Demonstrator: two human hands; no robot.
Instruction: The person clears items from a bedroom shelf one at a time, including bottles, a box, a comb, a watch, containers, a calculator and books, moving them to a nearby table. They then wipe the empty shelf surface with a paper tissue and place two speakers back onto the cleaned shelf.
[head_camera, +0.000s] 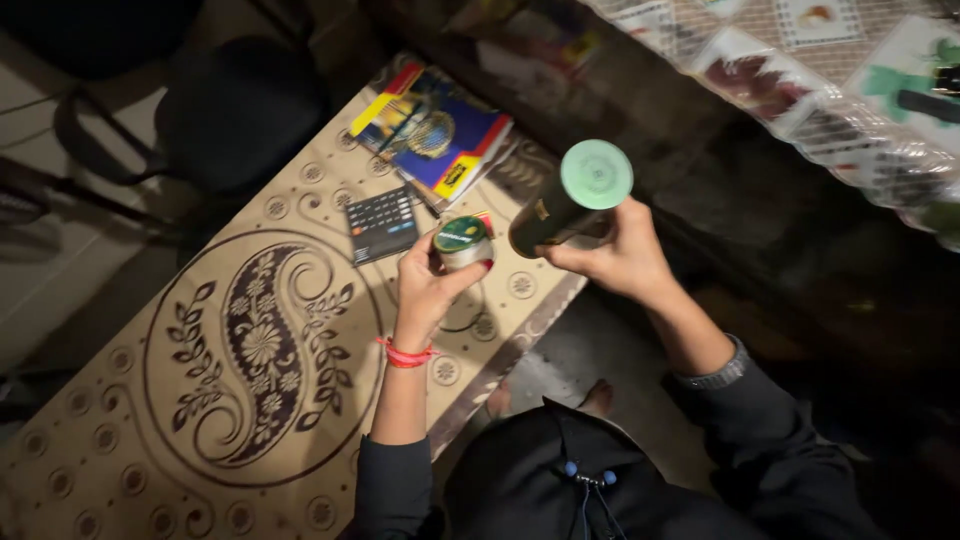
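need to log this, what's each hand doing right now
Left hand: closed on a small round tin.
Right hand: closed around a dark cylindrical container.

One head-worn view — looking steeply down, close over the patterned table (150, 420).

Low table (120, 440) with a beige top, printed in dark paisley and small rosettes. On its far end — a black calculator (380, 223), and just beside it a stack of colourful books (440, 135), the top cover blue, yellow and red. Dark chair (225, 115) beyond the table. Upper right — a patterned cloth under clear plastic (850, 100).
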